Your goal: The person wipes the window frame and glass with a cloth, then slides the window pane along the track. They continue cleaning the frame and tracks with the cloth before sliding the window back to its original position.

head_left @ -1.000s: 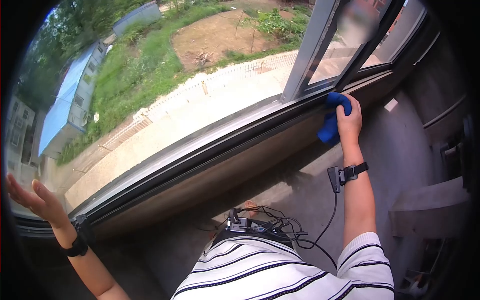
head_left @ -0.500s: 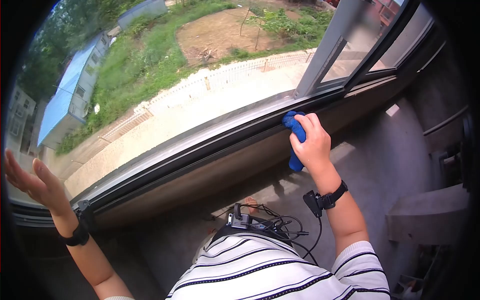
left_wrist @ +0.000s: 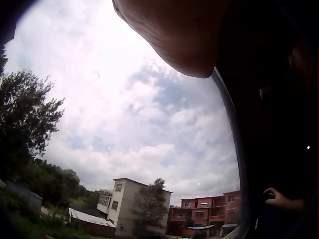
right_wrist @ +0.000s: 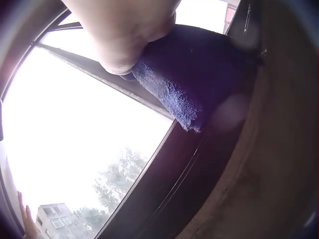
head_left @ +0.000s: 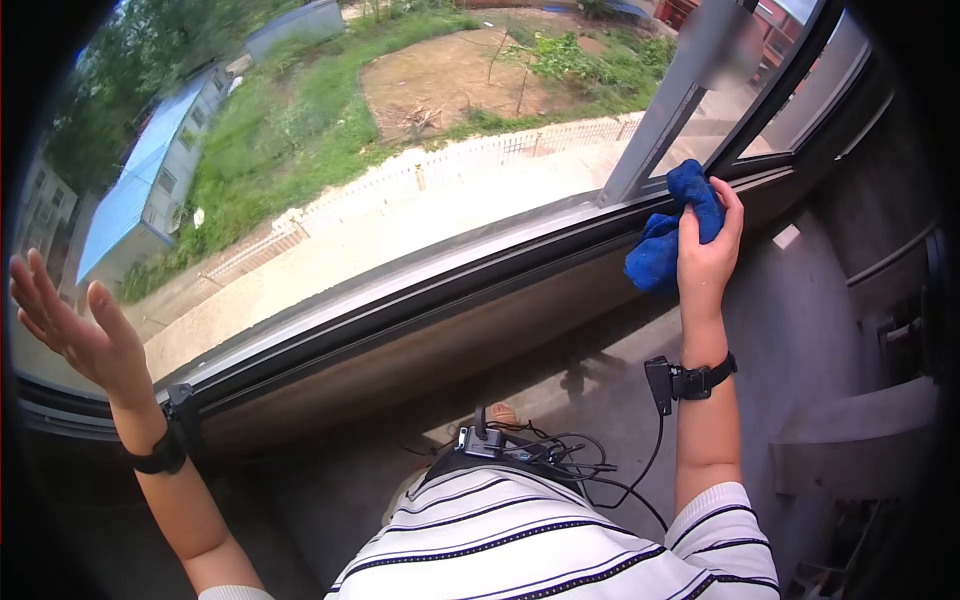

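My right hand point(head_left: 712, 238) grips a bunched blue cloth point(head_left: 655, 258) at the window sill, close to the foot of the upright frame bar. Part of the cloth hangs over the sill's inner edge. In the right wrist view the cloth point(right_wrist: 199, 74) lies over the dark sill track point(right_wrist: 164, 179), below the hand point(right_wrist: 124, 30). At the far left my left hand point(head_left: 85, 330) is raised by the window, fingers spread and holding nothing. Only a dark part of the left hand point(left_wrist: 179, 35) shows at the top of the left wrist view.
The window frame point(head_left: 430, 270) runs diagonally across, with upright bars point(head_left: 665, 110) at the right. Cables point(head_left: 570, 455) hang at the waist, and one runs to the right wrist camera point(head_left: 662, 385). A concrete block point(head_left: 850, 440) stands at the lower right.
My right hand slid left along the sill with the cloth, then came back right, where the cloth now sits higher against the frame. My left hand has risen slightly, still spread.
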`<state>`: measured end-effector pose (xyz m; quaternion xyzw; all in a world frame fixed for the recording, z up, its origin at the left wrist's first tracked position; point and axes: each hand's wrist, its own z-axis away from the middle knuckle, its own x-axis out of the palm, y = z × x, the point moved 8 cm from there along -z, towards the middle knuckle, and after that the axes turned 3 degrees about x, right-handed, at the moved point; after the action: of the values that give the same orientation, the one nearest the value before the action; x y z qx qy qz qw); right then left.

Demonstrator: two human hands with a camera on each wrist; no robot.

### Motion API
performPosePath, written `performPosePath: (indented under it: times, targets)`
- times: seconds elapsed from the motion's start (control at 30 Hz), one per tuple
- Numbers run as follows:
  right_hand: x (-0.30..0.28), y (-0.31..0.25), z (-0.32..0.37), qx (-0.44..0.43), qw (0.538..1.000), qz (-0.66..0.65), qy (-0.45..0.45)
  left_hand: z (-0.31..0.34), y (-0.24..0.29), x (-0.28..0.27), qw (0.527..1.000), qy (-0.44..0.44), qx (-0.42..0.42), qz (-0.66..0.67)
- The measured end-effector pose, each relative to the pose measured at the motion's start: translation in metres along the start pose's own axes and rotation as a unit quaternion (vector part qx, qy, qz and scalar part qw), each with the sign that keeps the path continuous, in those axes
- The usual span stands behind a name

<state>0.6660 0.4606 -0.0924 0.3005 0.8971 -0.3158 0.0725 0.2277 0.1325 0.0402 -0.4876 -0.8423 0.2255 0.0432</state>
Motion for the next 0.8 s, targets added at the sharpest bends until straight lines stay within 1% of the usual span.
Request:
performPosePath:
  times: [0.07, 0.13, 0.17, 0.2, 0.23, 0.3, 0.33, 0.37, 0.4, 0.47, 0.57, 0.63, 0.7, 0.73, 0.8]
  targets:
    - [0.006, 0.020, -0.014, 0.012, 0.996, 0.083, 0.023, 0.000, 0.002, -0.001, 1.000, 0.001, 0.003, -0.003]
    - [0.037, 0.011, 0.003, 0.013, 0.993, 0.117, -0.021, 0.000, 0.000, 0.000, 1.000, -0.004, 0.000, 0.002]
    - [0.046, 0.000, 0.019, -0.004, 0.996, 0.085, -0.027, -0.001, 0.001, 0.000, 1.000, -0.003, 0.002, 0.001]
    - [0.055, -0.015, 0.040, -0.039, 0.996, 0.055, -0.050, -0.001, 0.002, 0.000, 1.000, -0.001, 0.000, 0.001]
    - [0.067, -0.032, 0.063, -0.042, 0.994, 0.012, -0.102, -0.001, 0.003, -0.001, 1.000, 0.000, -0.002, 0.002]
    - [0.088, -0.080, 0.109, -0.111, 0.976, -0.022, -0.185, 0.000, 0.004, -0.001, 1.000, 0.000, 0.000, 0.002]
    - [0.094, -0.101, 0.118, -0.120, 0.968, -0.056, -0.215, -0.001, 0.005, -0.002, 1.000, 0.001, 0.003, 0.004]
    - [0.098, -0.128, 0.122, -0.148, 0.954, -0.082, -0.249, -0.002, 0.004, -0.002, 1.000, 0.003, 0.006, 0.006]
    - [0.105, -0.150, 0.133, -0.201, 0.933, -0.103, -0.282, -0.002, 0.003, -0.002, 1.000, 0.001, 0.007, 0.004]
    - [0.114, -0.179, 0.146, -0.271, 0.902, -0.115, -0.315, -0.003, 0.001, -0.001, 1.000, 0.003, 0.008, 0.003]
    - [0.108, -0.174, 0.137, -0.281, 0.896, -0.138, -0.314, 0.000, -0.002, 0.000, 1.000, -0.014, 0.002, -0.014]
    - [0.100, -0.160, 0.130, -0.271, 0.904, -0.116, -0.310, -0.002, 0.002, 0.000, 1.000, 0.001, 0.005, -0.003]
    - [0.089, -0.140, 0.115, -0.203, 0.928, -0.086, -0.300, -0.003, 0.005, 0.000, 1.000, 0.002, -0.003, 0.003]
    - [0.084, -0.128, 0.110, -0.186, 0.942, -0.077, -0.269, -0.001, 0.005, 0.000, 1.000, -0.002, -0.006, 0.016]
    - [0.080, -0.102, 0.105, -0.140, 0.956, -0.060, -0.251, 0.001, 0.005, -0.002, 0.998, -0.043, 0.008, 0.053]
